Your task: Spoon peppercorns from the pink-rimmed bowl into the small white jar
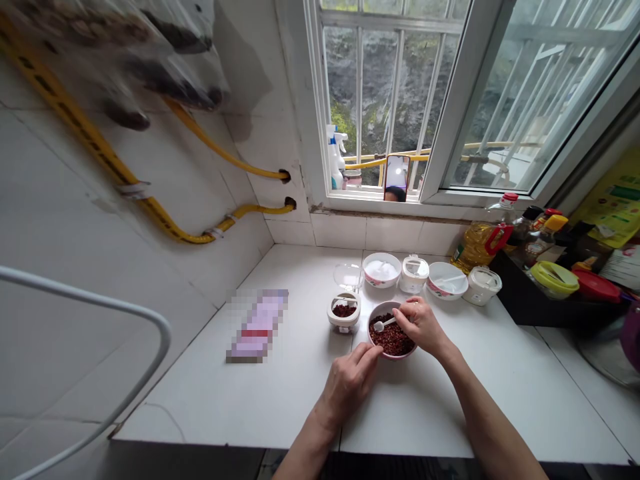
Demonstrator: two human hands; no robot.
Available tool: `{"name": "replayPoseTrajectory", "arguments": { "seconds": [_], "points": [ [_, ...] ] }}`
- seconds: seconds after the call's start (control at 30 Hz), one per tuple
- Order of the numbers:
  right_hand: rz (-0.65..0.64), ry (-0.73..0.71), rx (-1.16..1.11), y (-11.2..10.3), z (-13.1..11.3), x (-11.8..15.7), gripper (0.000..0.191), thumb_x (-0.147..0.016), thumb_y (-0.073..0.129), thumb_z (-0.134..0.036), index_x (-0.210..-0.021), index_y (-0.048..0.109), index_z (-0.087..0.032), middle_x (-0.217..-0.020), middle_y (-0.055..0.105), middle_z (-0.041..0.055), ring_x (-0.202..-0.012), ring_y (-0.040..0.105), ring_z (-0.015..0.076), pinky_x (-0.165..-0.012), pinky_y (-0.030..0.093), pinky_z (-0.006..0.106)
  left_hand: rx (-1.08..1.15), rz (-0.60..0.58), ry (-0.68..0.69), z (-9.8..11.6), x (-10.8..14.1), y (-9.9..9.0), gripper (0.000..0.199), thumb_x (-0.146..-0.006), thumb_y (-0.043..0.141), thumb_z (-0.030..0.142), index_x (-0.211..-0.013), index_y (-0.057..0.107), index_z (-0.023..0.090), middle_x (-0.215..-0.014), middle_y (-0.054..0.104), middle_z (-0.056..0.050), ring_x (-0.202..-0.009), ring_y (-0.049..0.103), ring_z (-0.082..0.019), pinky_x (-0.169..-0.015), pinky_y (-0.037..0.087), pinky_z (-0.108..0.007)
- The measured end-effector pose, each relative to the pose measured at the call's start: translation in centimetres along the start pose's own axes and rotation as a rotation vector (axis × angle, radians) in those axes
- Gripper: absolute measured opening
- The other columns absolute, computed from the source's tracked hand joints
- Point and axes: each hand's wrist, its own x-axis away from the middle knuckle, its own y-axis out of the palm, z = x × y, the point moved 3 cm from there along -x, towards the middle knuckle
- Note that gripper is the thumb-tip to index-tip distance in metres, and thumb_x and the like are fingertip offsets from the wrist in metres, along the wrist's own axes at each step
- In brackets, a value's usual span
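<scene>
A bowl of dark reddish-brown peppercorns stands on the counter in front of me. My left hand pinches the bowl's near left rim between thumb and fingers. From the right, my right hand holds a small white spoon by its handle, its head low over the peppercorns. Just left of the bowl sits a small white seasoning jar, its clear lid flipped up, with some of the same peppercorns inside.
Behind stand a bowl of white granules, a closed jar, a bowl with a spoon and another jar. An oil bottle and a black condiment rack are right. A pixelated purple packet lies left.
</scene>
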Motion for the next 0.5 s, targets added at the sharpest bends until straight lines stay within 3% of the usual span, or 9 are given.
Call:
{"name": "replayPoseTrajectory", "arguments": {
  "seconds": [0.27,0.5],
  "points": [
    [-0.048,0.050,-0.044,-0.84,0.33,-0.22,0.049,-0.091,0.047,-0.038,-0.046,0.037,-0.021,-0.044,0.042,-0.0025,-0.059,0.049,0.0153,-0.070,0.042,0.030,0.000,0.007,-0.009,-0.06,0.13,0.05,0.025,-0.097,0.043,0.010,-0.115,0.058,0.017,-0.094,0.070,-0.007,-0.077,0.070,-0.014,-0.063,0.055,-0.019],
    [-0.076,0.066,-0.084,0.11,-0.08,-0.12,0.051,-0.090,0.047,-0.036,-0.044,0.035,-0.021,-0.042,0.041,-0.0033,-0.053,0.043,0.0129,-0.067,0.041,0.030,-0.005,-0.003,-0.008,-0.03,0.10,0.03,0.025,-0.097,0.042,0.012,-0.115,0.058,0.017,-0.094,0.070,-0.008,-0.078,0.070,-0.014,-0.065,0.056,-0.019]
  ]
}}
